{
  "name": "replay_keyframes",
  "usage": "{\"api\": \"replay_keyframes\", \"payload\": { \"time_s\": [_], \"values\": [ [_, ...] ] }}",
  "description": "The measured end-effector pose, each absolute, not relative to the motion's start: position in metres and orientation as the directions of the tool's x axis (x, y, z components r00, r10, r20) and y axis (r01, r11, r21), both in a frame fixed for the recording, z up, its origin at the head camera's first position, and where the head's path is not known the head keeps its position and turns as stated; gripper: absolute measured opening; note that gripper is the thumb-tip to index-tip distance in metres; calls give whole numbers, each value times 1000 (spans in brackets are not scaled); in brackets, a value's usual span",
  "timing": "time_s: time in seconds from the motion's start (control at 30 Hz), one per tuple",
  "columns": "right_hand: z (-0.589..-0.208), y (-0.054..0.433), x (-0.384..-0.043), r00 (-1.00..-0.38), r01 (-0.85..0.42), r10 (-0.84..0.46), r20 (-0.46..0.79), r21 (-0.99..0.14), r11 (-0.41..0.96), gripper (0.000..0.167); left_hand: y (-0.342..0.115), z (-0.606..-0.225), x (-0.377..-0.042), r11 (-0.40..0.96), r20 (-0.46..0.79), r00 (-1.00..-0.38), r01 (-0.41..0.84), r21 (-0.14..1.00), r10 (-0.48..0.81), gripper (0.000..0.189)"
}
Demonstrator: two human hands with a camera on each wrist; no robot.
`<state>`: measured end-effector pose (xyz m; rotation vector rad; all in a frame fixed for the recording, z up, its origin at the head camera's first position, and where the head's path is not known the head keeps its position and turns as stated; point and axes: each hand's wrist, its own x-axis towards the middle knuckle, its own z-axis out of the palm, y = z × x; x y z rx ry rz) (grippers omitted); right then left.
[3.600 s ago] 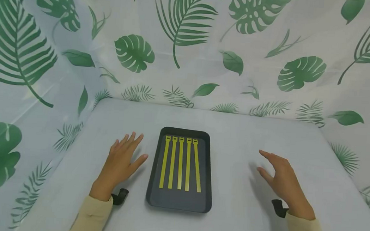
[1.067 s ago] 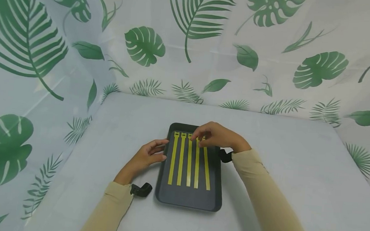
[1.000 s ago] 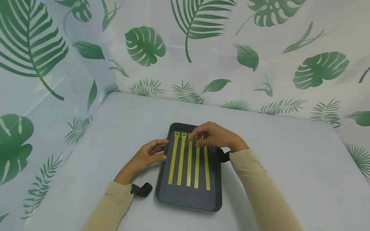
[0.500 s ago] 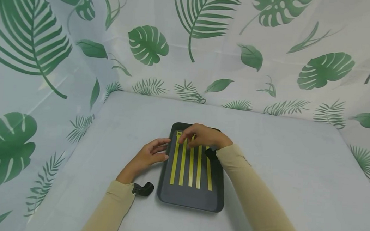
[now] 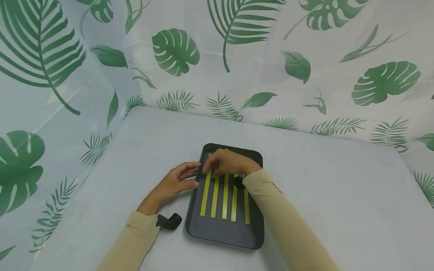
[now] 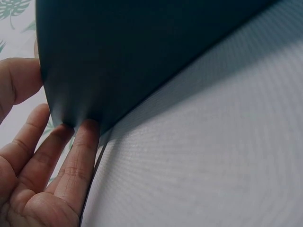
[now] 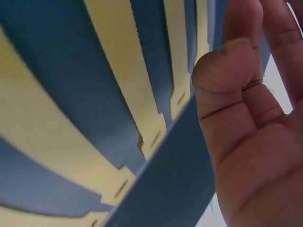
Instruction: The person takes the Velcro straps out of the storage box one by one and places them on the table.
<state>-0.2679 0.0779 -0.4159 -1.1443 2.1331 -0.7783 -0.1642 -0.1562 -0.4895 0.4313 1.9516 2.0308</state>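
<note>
A dark grey tray (image 5: 223,236) holds several yellow hook-and-loop cable ties (image 5: 225,198), side by side lengthwise, their slotted heads at the far end. My left hand (image 5: 171,185) is at the tray's left side. In the left wrist view, that hand's fingertips (image 6: 87,127) touch the dark tray wall (image 6: 128,56). Over the tray's far left part hovers my right hand (image 5: 230,162), hiding most tie heads in the head view. The right wrist view shows the right thumb (image 7: 225,66) apart from the cable ties (image 7: 123,56), near the leftmost one; nothing is seen held.
The tray lies on a white-covered table (image 5: 328,200). A white backdrop (image 5: 258,71) with green leaf prints rises at the back and left. A black wrist camera (image 5: 170,221) sits beside the left wrist, another (image 5: 239,181) under the right.
From the right side of the table, my right hand has come over the tray and moved leftward across the tie heads. My left hand has moved to the tray's side. The ties lie as before.
</note>
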Motion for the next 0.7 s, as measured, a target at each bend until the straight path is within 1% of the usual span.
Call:
{"api": "replay_keyframes", "payload": {
  "time_s": [0.27, 0.47, 0.7],
  "values": [
    [-423, 68, -265, -483, -537, -847, -223, -689, 487, 25, -156, -488, -164, -39, 11, -909, -6, 999, 416, 65],
    [-425, 61, -263, -511, -562, -828, -230, -640, 524, 23, -157, -487, -164, -49, 10, -908, -12, 999, 420, 65],
    [-426, 57, -263, -520, -545, -820, -237, -648, 532, 25, -158, -488, -163, -63, 18, -907, -9, 998, 421, 66]
  ]
}}
